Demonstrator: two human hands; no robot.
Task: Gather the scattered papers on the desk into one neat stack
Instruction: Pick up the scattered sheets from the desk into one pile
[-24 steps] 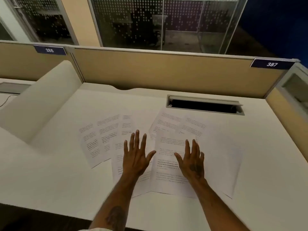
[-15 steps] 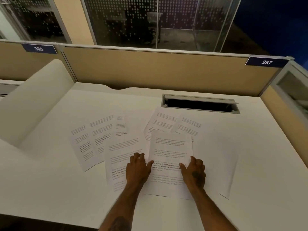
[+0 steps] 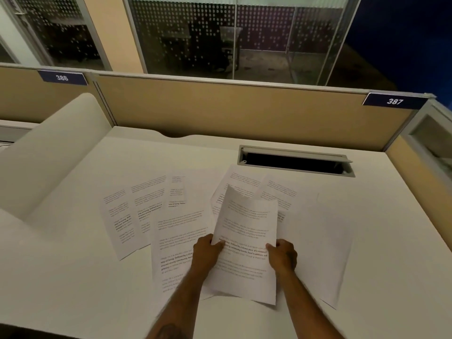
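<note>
Several printed white sheets lie fanned across the white desk (image 3: pixel 73 277). One printed sheet (image 3: pixel 247 231) is lifted off the pile, its far edge curling up. My left hand (image 3: pixel 206 253) pinches its left edge and my right hand (image 3: pixel 282 255) pinches its right edge. Beneath and to the left lies another printed sheet (image 3: pixel 176 243), with more sheets (image 3: pixel 122 223) spread at the far left. A blank-looking sheet (image 3: pixel 320 243) rests at the right, and two more sheets (image 3: pixel 276 192) show behind the lifted one.
An open cable slot (image 3: pixel 293 161) is cut into the desk behind the papers. A tan partition (image 3: pixel 232 111) with number plates 386 and 387 closes off the back. A white curved divider (image 3: pixel 46 152) rises at the left. Bare desk surface lies left and right of the papers.
My hands went from lying flat with fingers spread on the papers to curling at the sides of the middle sheet, and now they hold it raised off the pile.
</note>
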